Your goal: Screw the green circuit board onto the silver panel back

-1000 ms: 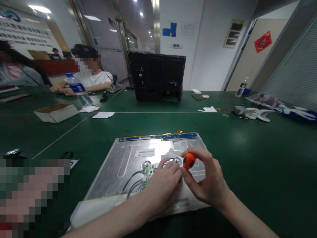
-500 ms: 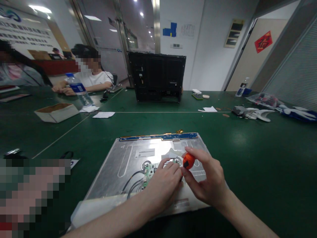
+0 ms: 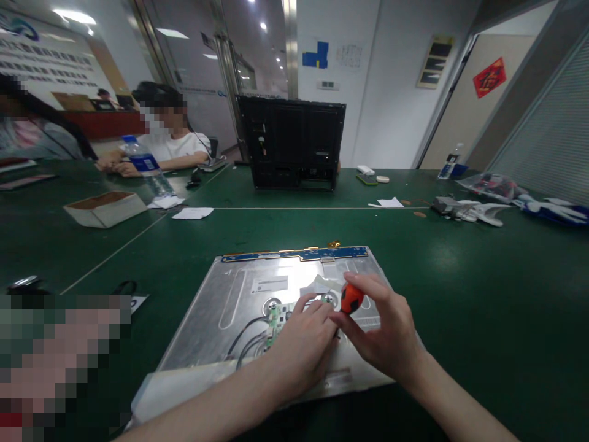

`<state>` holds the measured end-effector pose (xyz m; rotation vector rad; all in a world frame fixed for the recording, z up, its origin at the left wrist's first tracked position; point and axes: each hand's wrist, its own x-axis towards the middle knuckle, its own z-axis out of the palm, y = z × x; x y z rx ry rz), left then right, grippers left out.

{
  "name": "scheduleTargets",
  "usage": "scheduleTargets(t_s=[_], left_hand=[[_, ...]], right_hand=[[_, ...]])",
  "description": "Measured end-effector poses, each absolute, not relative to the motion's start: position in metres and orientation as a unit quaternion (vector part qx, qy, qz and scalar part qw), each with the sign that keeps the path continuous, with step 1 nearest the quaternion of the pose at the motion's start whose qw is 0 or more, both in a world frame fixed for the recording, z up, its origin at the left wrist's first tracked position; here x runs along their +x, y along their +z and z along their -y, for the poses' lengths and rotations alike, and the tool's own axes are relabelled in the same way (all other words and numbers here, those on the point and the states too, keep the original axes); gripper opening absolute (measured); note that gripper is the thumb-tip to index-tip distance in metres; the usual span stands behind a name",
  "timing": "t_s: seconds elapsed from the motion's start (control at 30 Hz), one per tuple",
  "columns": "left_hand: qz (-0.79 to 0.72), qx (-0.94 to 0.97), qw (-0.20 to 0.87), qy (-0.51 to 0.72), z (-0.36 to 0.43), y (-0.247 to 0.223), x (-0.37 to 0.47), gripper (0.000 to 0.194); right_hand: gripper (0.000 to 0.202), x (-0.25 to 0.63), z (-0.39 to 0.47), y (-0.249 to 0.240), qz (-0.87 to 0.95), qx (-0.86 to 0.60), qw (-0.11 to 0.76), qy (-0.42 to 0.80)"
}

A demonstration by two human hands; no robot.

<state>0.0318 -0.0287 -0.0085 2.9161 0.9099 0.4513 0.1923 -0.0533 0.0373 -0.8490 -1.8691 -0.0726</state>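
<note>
My right hand [image 3: 384, 322] grips the orange and black handle of a screwdriver [image 3: 352, 298] between thumb and fingers. Its tip is hidden behind my left hand [image 3: 306, 337], whose fingers are closed together beside the handle; what they hold, if anything, does not show. Under my hands lies a flat silver display panel [image 3: 234, 282], metal back up. A green circuit board [image 3: 277, 316] sits near its middle, partly covered by my left hand, with black cables [image 3: 243, 334] running from it. Along the panel's far edge runs a blue circuit strip [image 3: 294, 254].
A black monitor housing [image 3: 294, 144] stands at the back of the green table [image 3: 483, 294]. To the left are an open cardboard box [image 3: 108, 212], a water bottle [image 3: 148, 167] and a seated person [image 3: 179, 144]. White gloves [image 3: 478, 212] lie at the right.
The screwdriver handle has turned, so its black patches face differently. My right thumb has shifted slightly left along it. My left hand and the panel stay in place.
</note>
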Motion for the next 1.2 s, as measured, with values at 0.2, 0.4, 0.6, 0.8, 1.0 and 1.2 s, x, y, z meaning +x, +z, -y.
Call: scheduleTargets(t_s=[0.2, 0.4, 0.6, 0.8, 1.0, 1.2], left_hand=[[-0.288, 0.945, 0.011, 0.153, 0.0278, -0.0104, 0.0323, 0.014], [-0.285, 0.947, 0.006, 0.145, 0.0275, -0.0103, 0.0329, 0.013], [-0.285, 0.946, 0.009, 0.151, 0.0275, -0.0109, 0.0324, 0.012], [-0.282, 0.945, 0.026, 0.165, 0.0272, -0.0128, 0.0304, 0.017], [-0.283, 0.943, 0.041, 0.168, 0.0274, -0.0116, 0.0288, 0.018], [-0.289, 0.942, 0.045, 0.165, 0.029, -0.0075, 0.0295, 0.017]], right_hand=[[0.054, 0.1924, 0.0559, 0.0398, 0.787, -0.359, 0.501, -0.025], [0.05, 0.1925, 0.0538, 0.04, 0.786, -0.363, 0.498, -0.045], [0.05, 0.1933, 0.0528, 0.0385, 0.787, -0.363, 0.497, -0.045], [0.052, 0.1948, 0.0536, 0.039, 0.765, -0.365, 0.525, -0.077], [0.05, 0.1946, 0.0551, 0.0398, 0.762, -0.357, 0.533, -0.087], [0.049, 0.1944, 0.0551, 0.0393, 0.763, -0.356, 0.532, -0.09]])
